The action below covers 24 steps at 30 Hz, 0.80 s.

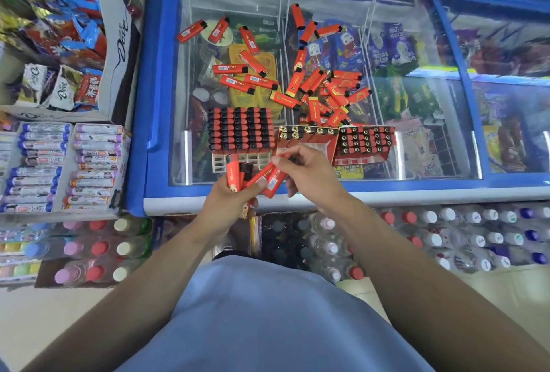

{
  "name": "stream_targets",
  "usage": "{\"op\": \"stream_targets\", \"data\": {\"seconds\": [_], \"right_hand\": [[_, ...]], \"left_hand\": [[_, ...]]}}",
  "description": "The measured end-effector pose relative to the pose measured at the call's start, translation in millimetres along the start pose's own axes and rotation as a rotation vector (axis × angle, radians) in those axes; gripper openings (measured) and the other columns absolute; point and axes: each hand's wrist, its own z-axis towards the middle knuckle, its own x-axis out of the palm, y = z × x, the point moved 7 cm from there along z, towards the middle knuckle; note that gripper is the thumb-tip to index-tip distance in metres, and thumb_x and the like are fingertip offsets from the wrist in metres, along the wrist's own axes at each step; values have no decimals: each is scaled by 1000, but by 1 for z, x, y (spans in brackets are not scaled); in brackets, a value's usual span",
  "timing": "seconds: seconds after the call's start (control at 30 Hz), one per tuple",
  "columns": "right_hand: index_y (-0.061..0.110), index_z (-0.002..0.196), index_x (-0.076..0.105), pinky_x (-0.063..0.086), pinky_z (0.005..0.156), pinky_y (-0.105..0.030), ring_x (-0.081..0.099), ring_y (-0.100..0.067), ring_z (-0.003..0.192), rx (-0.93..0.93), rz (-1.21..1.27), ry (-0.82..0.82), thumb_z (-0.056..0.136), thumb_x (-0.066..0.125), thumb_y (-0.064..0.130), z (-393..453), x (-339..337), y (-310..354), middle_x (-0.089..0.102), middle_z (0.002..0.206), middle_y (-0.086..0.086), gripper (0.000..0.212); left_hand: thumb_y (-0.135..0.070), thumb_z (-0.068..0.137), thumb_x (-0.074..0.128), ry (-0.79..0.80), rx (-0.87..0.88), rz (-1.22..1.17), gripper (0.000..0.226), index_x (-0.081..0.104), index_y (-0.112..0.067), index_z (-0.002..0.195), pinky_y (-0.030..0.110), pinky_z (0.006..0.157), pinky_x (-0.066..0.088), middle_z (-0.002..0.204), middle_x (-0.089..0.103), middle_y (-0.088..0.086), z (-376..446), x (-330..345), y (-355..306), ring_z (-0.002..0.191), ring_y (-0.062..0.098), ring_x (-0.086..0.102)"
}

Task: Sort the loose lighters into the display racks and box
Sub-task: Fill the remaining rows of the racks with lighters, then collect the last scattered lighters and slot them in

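Both the left hand (pixel 235 193) and right hand (pixel 309 175) grip red lighters (pixel 269 178) between them

The person wore a plain light-blue shirt (pixel 262 321), smooth and without print. Both forearms were bare. No ring or watch showed on the left hand (pixel 229 196) or right hand (pixel 309 175)

Red lighters (pixel 324 86) with black caps on a blue-framed freezer (pixel 154 74).

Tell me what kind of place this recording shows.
Most likely a small shop: a glass-topped freezer full of ice creams, boxed snack bars beside it, bottled drinks stacked on the floor.
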Motion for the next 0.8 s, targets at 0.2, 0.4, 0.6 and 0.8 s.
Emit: {"op": "stream_targets", "data": {"seconds": [0.2,0.4,0.6,0.8], "right_hand": [[13,106,67,54,55,-32,66,-17,56,46,-7,205,102,61,24,17,45,4,72,82,-13,13],[20,105,71,50,55,-32,59,-16,55,-31,-198,252,100,65,33,20,66,12,67,71,-3,15],[5,97,64,54,56,-30,62,-18,57,59,169,7,99,67,23,25,62,4,65,69,-7,18],[9,109,62,60,67,-33,71,-28,75,104,463,118,109,43,10,19,100,1,74,98,-18,19]], "left_hand": [[-16,88,76,-6,-64,-199,20,66,-11,105,29,53,48,80,70,7,-6,-17,6,62,19,60],[-18,88,77,-62,-57,-160,18,66,-12,101,32,57,51,80,72,6,-7,-52,9,64,19,64],[-20,92,75,-277,-68,-244,21,67,-12,110,29,59,54,83,72,2,-4,-88,24,70,16,66],[-20,92,75,-359,-58,-257,15,67,-15,104,30,58,53,71,74,-5,1,-95,27,64,15,68]]}}
